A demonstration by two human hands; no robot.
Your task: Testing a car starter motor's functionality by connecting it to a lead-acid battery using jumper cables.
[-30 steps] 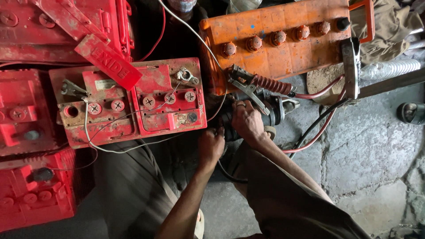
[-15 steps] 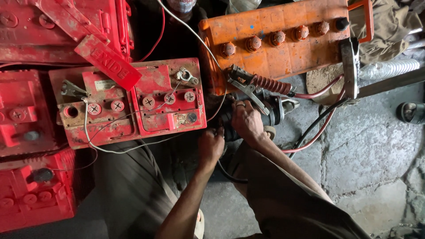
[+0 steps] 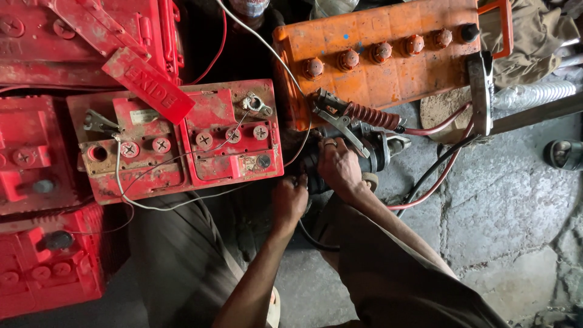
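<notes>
left hand [image 3: 289,200]: fingers curled on dark part at its left end, grip unclear
right hand [image 3: 337,167]: closed over top of dark part, ring on finger
dark part [image 3: 371,159]: round motor-like body on floor between knees, just below orange battery
clamp [image 3: 349,115]: lying on orange battery edge, red cable attached
orange battery [image 3: 388,54]: behind part
red battery [image 3: 182,143]: left, white wire across

One orange rectangular plastic battery [image 3: 388,58] is seen, with six round caps counted along its top, five orange and one black. Five red plastic battery cases are counted on the left side, the nearest of them [image 3: 176,143] topped by a loose red flat strip [image 3: 147,85]. Two bare hands are counted, left [image 3: 289,200] and right [image 3: 337,167]. One red-handled metal clamp [image 3: 355,115] is counted.
</notes>
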